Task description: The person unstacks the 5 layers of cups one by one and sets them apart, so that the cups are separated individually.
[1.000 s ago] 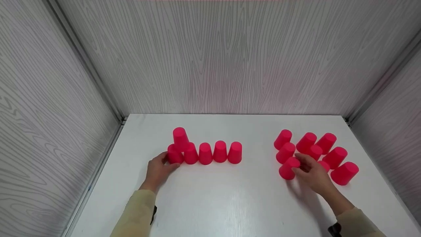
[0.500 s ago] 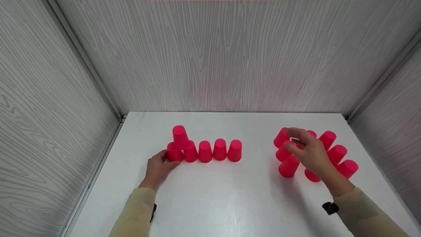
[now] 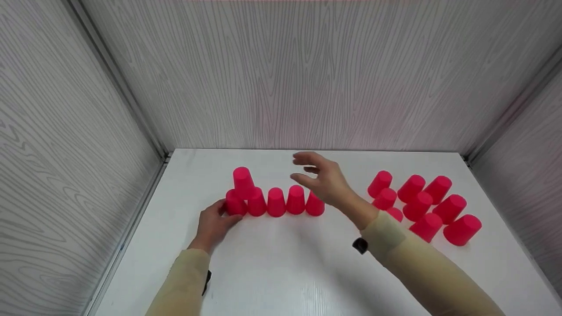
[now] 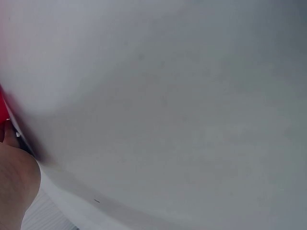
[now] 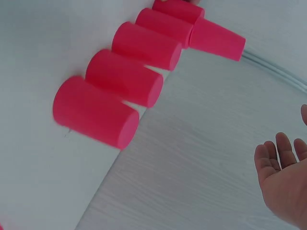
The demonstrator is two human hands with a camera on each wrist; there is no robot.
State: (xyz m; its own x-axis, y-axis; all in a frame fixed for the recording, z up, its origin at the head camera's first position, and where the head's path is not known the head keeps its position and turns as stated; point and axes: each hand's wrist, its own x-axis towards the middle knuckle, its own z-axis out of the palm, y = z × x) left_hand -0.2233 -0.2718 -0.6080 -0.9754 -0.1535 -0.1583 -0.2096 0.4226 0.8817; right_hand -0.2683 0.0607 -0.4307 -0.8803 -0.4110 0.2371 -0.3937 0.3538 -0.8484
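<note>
Red cups (image 3: 276, 203) stand in a row; the left hand (image 3: 215, 224) grips the end cup (image 3: 235, 204) at nine o'clock. The right hand (image 3: 324, 177), fingers parted, hangs near the three o'clock end; further cups (image 3: 418, 206) stand beyond.

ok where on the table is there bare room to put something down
Bare: front middle of the table, between the left sleeve and right sleeve. Another patch lies between the left hand and left wall. Crowded: the cup row and the cup cluster on the right.

One inverted pink cup (image 3: 243, 182) tops a row of five (image 3: 276, 203).
</note>
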